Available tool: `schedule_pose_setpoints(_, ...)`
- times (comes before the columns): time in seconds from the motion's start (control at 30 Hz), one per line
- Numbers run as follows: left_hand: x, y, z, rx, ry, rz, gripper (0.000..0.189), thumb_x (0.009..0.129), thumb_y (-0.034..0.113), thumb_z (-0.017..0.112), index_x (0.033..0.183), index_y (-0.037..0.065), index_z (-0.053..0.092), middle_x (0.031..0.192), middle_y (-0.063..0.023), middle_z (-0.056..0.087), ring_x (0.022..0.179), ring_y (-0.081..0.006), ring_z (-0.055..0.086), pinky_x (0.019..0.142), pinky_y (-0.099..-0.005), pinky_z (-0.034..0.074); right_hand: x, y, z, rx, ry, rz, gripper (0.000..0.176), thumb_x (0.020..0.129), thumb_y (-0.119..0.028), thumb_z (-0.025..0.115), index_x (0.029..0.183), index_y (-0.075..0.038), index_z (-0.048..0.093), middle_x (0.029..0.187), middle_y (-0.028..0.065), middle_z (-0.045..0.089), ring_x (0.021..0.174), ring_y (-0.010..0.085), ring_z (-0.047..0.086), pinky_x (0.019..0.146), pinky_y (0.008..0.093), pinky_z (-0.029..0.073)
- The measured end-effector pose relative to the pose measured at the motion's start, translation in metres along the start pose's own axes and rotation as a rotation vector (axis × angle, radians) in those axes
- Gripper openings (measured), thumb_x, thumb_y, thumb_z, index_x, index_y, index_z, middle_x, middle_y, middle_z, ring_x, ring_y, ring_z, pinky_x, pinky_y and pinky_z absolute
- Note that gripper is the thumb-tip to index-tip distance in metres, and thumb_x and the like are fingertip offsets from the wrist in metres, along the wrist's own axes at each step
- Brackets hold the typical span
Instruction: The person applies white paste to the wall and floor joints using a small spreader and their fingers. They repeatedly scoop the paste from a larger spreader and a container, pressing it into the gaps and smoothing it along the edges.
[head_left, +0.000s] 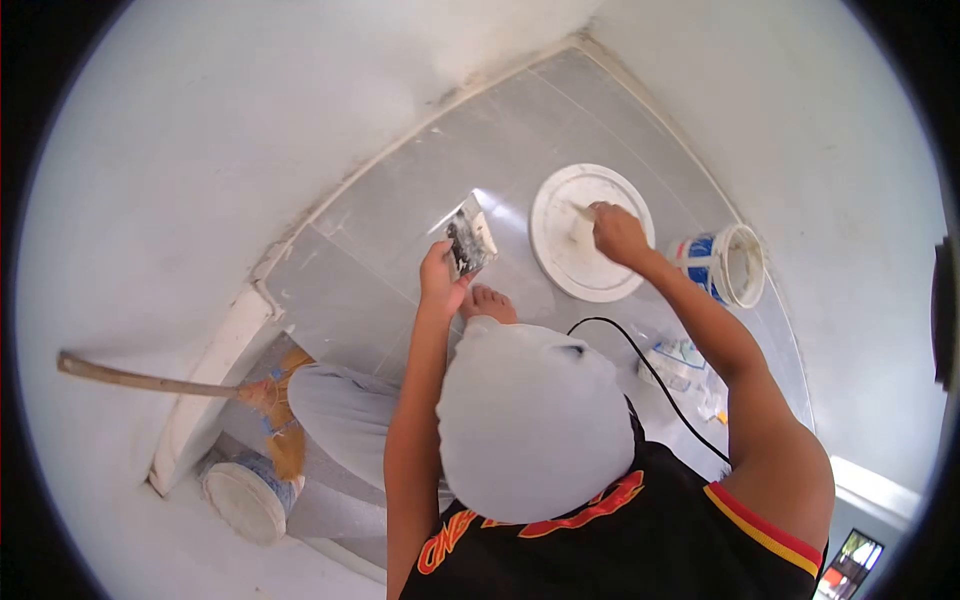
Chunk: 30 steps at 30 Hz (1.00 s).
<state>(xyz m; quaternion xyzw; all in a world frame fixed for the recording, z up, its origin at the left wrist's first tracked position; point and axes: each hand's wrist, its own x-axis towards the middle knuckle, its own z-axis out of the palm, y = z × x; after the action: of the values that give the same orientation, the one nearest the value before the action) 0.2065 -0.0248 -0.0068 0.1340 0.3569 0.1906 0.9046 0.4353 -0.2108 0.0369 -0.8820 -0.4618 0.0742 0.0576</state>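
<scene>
My left hand [440, 283] is closed around the near end of a flat dark putty blade [468, 240], smeared with white filler along its far edge. Out to the right, my right hand [620, 236] grips a small putty knife [582, 210] by its handle, which the fingers mostly hide. Its tip is over a round white lid [563, 262] on the floor, where a patch of pale filler shows near the middle. One bare foot [488, 304] rests just below my left hand.
A blue and white bucket [741, 266] lies near the right wall. A plastic bag [680, 366] and a black cable [655, 372] are by my right arm. On the left, a broom [150, 374] leans over a step beside another bucket [243, 503]. Grey floor tiles [365, 265] meet white walls.
</scene>
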Motion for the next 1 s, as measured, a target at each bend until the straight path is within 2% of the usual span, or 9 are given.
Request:
schedule_pose_setpoints(0.2, 0.052, -0.104, -0.009, 0.205, -0.325, -0.065, 0.03, 0.081, 0.018, 0.043, 0.105, 0.001, 0.05, 0.101, -0.0103, 0.056, 0.095, -0.0254, 0.054, 0.086, -0.0424, 0.042, -0.007, 0.063, -0.009, -0.15, -0.222, 0.323, 0.021, 0.07, -0.008, 0.048, 0.084, -0.004, 0.063, 0.089, 0.0192, 0.059, 0.079, 0.0332, 0.059, 0.069, 0.0441, 0.047)
schedule_pose_setpoints(0.3, 0.081, -0.157, -0.041, 1.233, -0.402, 0.452, 0.032, 0.079, 0.017, 0.052, 0.107, 0.0, 0.049, 0.104, -0.0127, 0.054, 0.097, -0.0237, 0.053, 0.087, -0.0413, 0.042, -0.01, 0.074, 0.008, -0.169, -0.114, 0.2, 0.019, 0.071, -0.007, 0.048, 0.082, -0.002, 0.062, 0.086, 0.0195, 0.058, 0.075, 0.0336, 0.058, 0.066, 0.0442, 0.047)
schedule_pose_setpoints(0.37, 0.131, -0.214, -0.092, 0.149, -0.381, 0.002, 0.041, 0.071, 0.01, 0.066, 0.107, 0.0, 0.049, 0.103, -0.0127, 0.055, 0.096, -0.0237, 0.054, 0.084, -0.036, 0.043, -0.011, 0.069, 0.031, -0.173, -0.015, 0.111, 0.017, 0.071, -0.006, 0.048, 0.082, 0.0, 0.06, 0.084, 0.0197, 0.058, 0.074, 0.0336, 0.058, 0.063, 0.0444, 0.048)
schedule_pose_setpoints(0.5, 0.068, -0.154, -0.031, -0.277, -0.116, -0.355, 0.042, 0.072, 0.013, 0.066, 0.11, 0.003, 0.049, 0.105, -0.0125, 0.056, 0.097, -0.0242, 0.054, 0.085, -0.0337, 0.042, -0.036, 0.044, 0.069, -0.318, -0.155, -0.181, 0.01, 0.07, -0.005, 0.05, 0.075, 0.001, 0.056, 0.085, 0.0152, 0.054, 0.077, 0.0308, 0.056, 0.06, 0.0413, 0.049)
schedule_pose_setpoints(0.57, 0.079, -0.176, -0.06, 1.262, -0.213, 0.522, 0.039, 0.077, 0.016, 0.059, 0.113, 0.006, 0.048, 0.106, -0.0114, 0.055, 0.098, -0.0246, 0.054, 0.087, -0.0351, 0.041, -0.035, 0.041, 0.039, -0.313, -0.393, -0.33, 0.016, 0.067, -0.003, 0.051, 0.081, -0.001, 0.059, 0.083, 0.0123, 0.055, 0.075, 0.0297, 0.056, 0.06, 0.0393, 0.049)
schedule_pose_setpoints(0.7, 0.078, -0.17, -0.052, 1.35, -0.193, 0.588, 0.041, 0.076, 0.012, 0.061, 0.113, 0.005, 0.046, 0.105, -0.0113, 0.055, 0.101, -0.022, 0.052, 0.085, -0.0357, 0.042, -0.005, 0.059, 0.021, -0.195, -0.032, -0.13, 0.026, 0.064, -0.001, 0.05, 0.088, -0.002, 0.06, 0.088, 0.0117, 0.057, 0.075, 0.0302, 0.056, 0.057, 0.0384, 0.049)
schedule_pose_setpoints(0.77, 0.115, -0.203, -0.079, 0.117, -0.296, 0.105, 0.042, 0.074, 0.011, 0.064, 0.111, 0.004, 0.046, 0.104, -0.0098, 0.054, 0.098, -0.0218, 0.053, 0.081, -0.0343, 0.044, -0.016, 0.054, 0.053, -0.347, -0.15, -0.211, 0.027, 0.064, -0.002, 0.05, 0.09, -0.002, 0.059, 0.089, 0.0118, 0.056, 0.074, 0.03, 0.056, 0.056, 0.0384, 0.049)
schedule_pose_setpoints(0.9, 0.076, -0.17, -0.049, 1.087, -0.283, 0.501, 0.034, 0.079, 0.019, 0.055, 0.11, 0.006, 0.048, 0.106, -0.008, 0.053, 0.095, -0.0227, 0.053, 0.082, -0.0371, 0.043, -0.033, 0.041, 0.014, -0.36, -0.537, -0.433, 0.019, 0.062, -0.003, 0.055, 0.079, -0.002, 0.061, 0.08, 0.0122, 0.058, 0.074, 0.0292, 0.057, 0.061, 0.0409, 0.049)
schedule_pose_setpoints(1.0, 0.05, -0.125, 0.009, -0.042, -0.022, -0.232, 0.032, 0.08, 0.021, 0.048, 0.109, 0.008, 0.048, 0.107, -0.0069, 0.052, 0.093, -0.0235, 0.053, 0.08, -0.0387, 0.044, -0.031, 0.035, -0.004, -0.074, -0.312, -0.306, 0.017, 0.067, -0.004, 0.055, 0.082, -0.003, 0.062, 0.081, 0.0119, 0.059, 0.077, 0.0288, 0.058, 0.066, 0.0405, 0.047)
